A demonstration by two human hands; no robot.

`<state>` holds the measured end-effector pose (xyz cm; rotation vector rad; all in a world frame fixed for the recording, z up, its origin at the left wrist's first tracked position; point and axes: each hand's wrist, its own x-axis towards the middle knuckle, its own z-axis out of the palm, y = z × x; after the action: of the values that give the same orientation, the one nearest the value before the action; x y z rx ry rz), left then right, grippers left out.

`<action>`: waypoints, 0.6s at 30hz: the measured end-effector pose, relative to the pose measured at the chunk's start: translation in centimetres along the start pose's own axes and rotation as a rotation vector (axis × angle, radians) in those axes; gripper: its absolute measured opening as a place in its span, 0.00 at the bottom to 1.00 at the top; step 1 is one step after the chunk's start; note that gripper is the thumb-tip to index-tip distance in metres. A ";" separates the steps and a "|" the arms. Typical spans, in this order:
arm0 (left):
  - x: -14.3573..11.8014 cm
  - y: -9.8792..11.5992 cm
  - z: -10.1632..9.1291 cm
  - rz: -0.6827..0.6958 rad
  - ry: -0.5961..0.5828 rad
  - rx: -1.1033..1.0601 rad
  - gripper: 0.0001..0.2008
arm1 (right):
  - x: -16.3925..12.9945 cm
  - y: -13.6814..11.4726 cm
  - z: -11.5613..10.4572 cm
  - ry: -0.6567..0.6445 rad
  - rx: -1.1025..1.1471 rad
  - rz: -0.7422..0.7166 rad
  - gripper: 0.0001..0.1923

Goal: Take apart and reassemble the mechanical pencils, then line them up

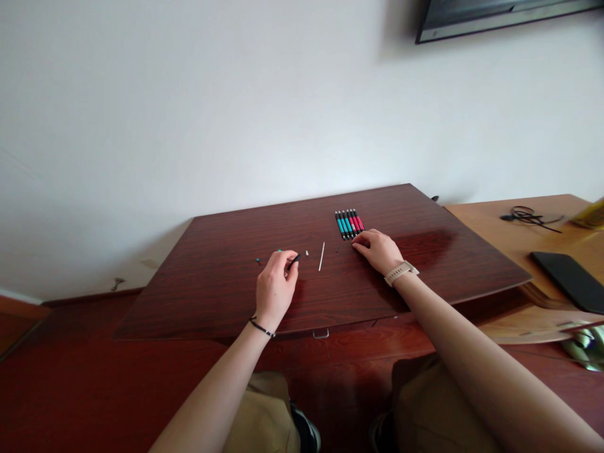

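Left hand [275,286]: loosely curled on the dark wooden table [212,296], a small black pen part [295,258] pinched at the fingertips, apparently kept clear of the other pieces. Right hand [379,250]: laid flat, fingers extended and nothing gripped, fingertips touching the near ends of a row of pens [349,223], teal and pink, which are set side by side as if sorted. White refill stick [321,257]: laid loose between the hands. Small teal and white bits [259,259]: scattered just beyond the left hand, too small to be identified. Black tablet [569,280]: placed well apart on the lighter side desk [491,226].
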<state>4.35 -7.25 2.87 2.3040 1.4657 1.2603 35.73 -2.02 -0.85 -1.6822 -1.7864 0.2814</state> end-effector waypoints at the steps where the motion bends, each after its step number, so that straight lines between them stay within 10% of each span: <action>1: 0.0 -0.2 0.1 -0.018 0.002 -0.016 0.08 | -0.1 -0.2 -0.1 0.011 0.037 0.027 0.03; 10: 0.3 -0.5 1.3 -0.165 0.018 -0.381 0.08 | -1.4 -4.2 0.6 -0.032 0.825 -0.026 0.17; 18: 0.4 -0.1 2.2 -0.205 -0.024 -0.640 0.11 | -3.4 -7.8 2.5 -0.108 0.951 -0.096 0.19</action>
<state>5.87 -6.23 1.66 1.6999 1.0453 1.3766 27.84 -5.67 0.61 -0.9027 -1.4236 1.0059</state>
